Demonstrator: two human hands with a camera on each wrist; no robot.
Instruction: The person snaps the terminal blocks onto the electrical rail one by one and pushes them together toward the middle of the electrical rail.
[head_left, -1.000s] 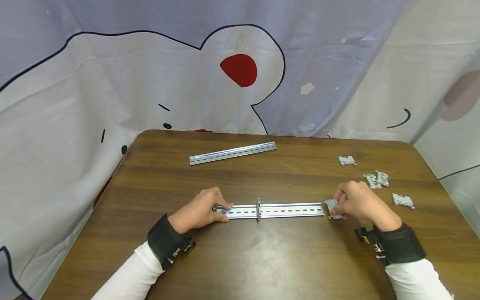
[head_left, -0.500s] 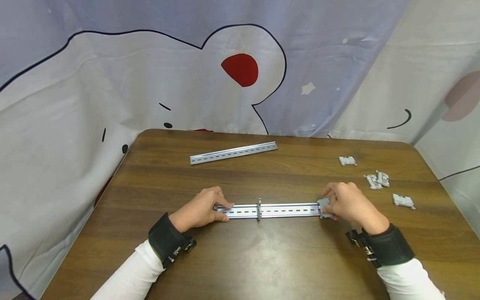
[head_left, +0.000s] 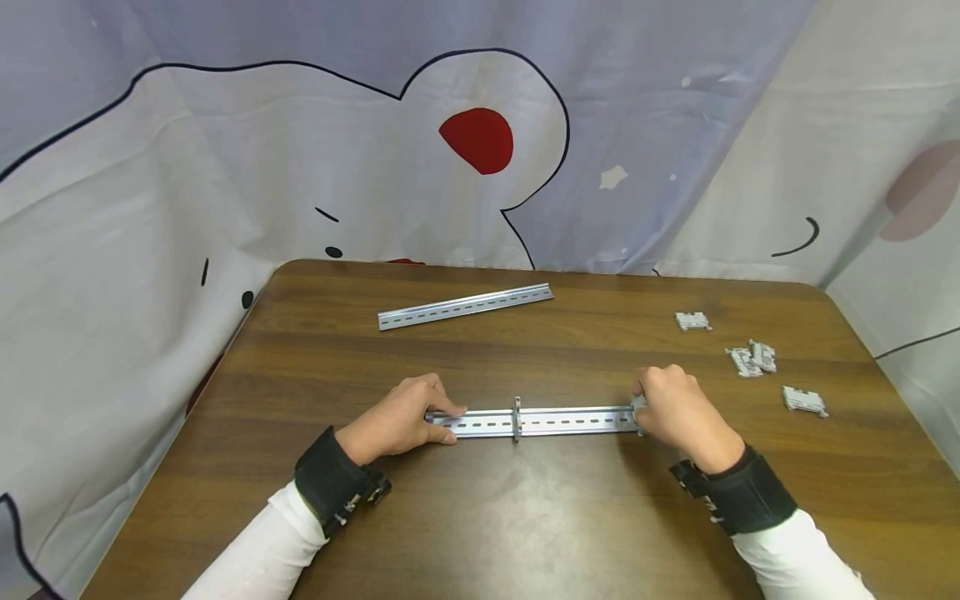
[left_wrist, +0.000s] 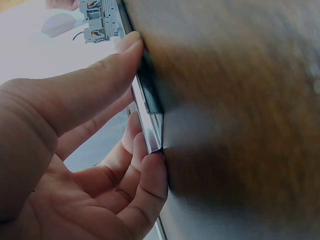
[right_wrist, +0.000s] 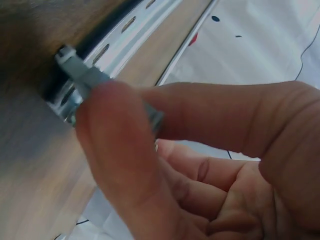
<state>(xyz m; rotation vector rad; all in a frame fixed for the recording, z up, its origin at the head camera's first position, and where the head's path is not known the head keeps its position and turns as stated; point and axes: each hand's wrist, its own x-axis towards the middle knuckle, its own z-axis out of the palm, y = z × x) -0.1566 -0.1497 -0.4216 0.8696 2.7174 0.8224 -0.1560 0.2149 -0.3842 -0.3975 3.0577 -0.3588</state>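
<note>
A slotted metal DIN rail [head_left: 577, 421] lies on the table, running left to right. My left hand [head_left: 401, 417] grips its left end, thumb on the near edge and fingers along the far edge. A grey terminal block [head_left: 517, 419] stands upright across the rail, left of its middle. At the right end, my right hand [head_left: 686, 412] pinches another grey terminal block [right_wrist: 82, 72] between thumb and forefinger. That block stands on edge across the rail, right over its end in the right wrist view, and the fingers hide much of it.
A second DIN rail [head_left: 465, 307] lies slightly slanted at the back of the wooden table [head_left: 480, 517]. Several loose terminal blocks lie at the right: one at the back [head_left: 692, 321], two close together [head_left: 752, 358], and one block [head_left: 805, 401] nearer the front. A printed curtain [head_left: 675, 125] hangs behind.
My right hand has moved left, bringing its terminal block from beside the rail's right end to over it, and has turned the block from flat to on edge. The left hand has stayed put.
</note>
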